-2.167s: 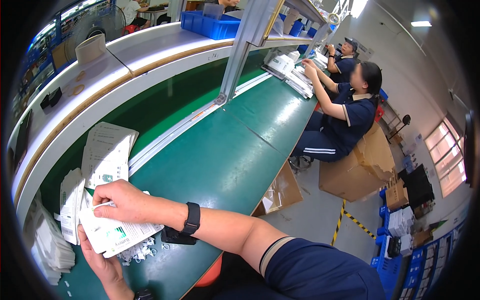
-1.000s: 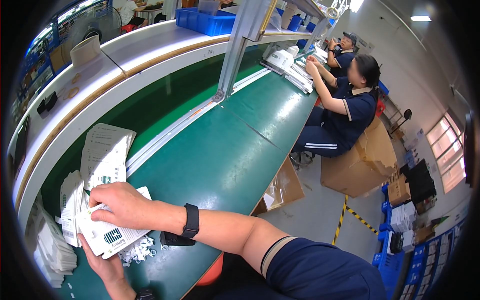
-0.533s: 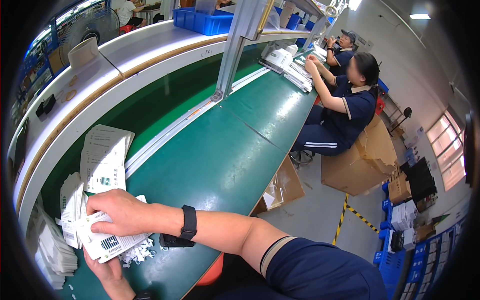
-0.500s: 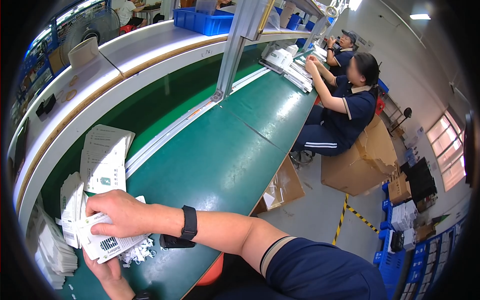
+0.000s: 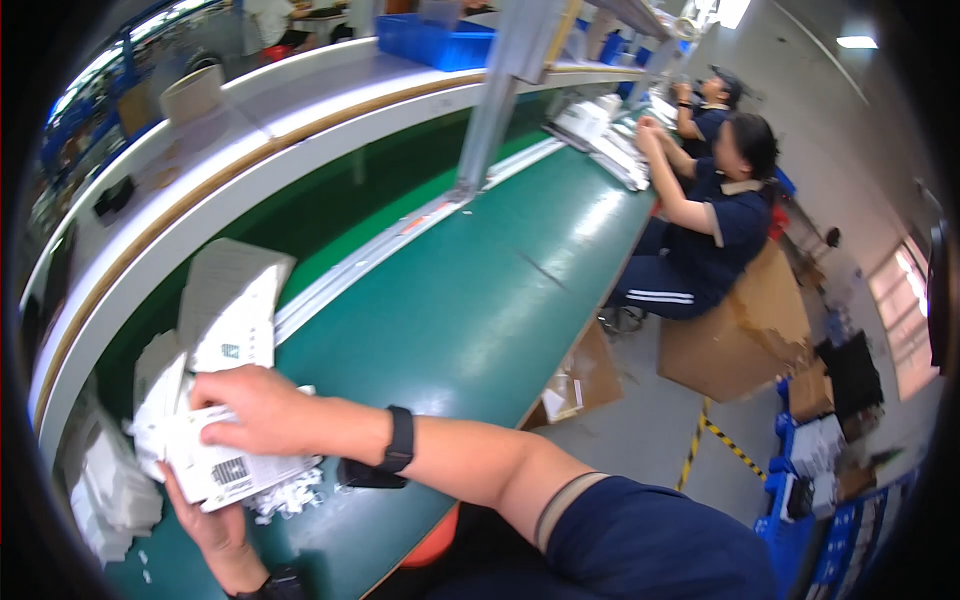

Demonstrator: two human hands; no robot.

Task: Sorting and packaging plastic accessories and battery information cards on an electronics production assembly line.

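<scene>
A small stack of flat white printed cartons [image 5: 225, 465] is held over the near left end of the green table. My right hand [image 5: 258, 410] is closed on the stack from above, its thumb lying across the top carton. Below, my left hand [image 5: 215, 535] grips the lower edge, with its fingers partly hidden under the cartons. Just beyond my right hand lies a fanned pile of similar cartons [image 5: 240, 310]. More cartons [image 5: 158, 385] lean to the left. A heap of small white plastic pieces [image 5: 290, 495] lies beside the held stack, under my right forearm.
Further white stacks [image 5: 118, 490] stand at the lower left. A black object [image 5: 372, 474] lies under my right wrist. A metal post [image 5: 490, 120] rises by the raised shelf [image 5: 330, 110], which bears a blue bin [image 5: 440, 45]. Two co-workers sit along the table's far right side.
The view has shifted slightly, so the scene sits further right and is blurred. Both hands keep hold of the carton stack, and its top carton looks slightly tilted.
</scene>
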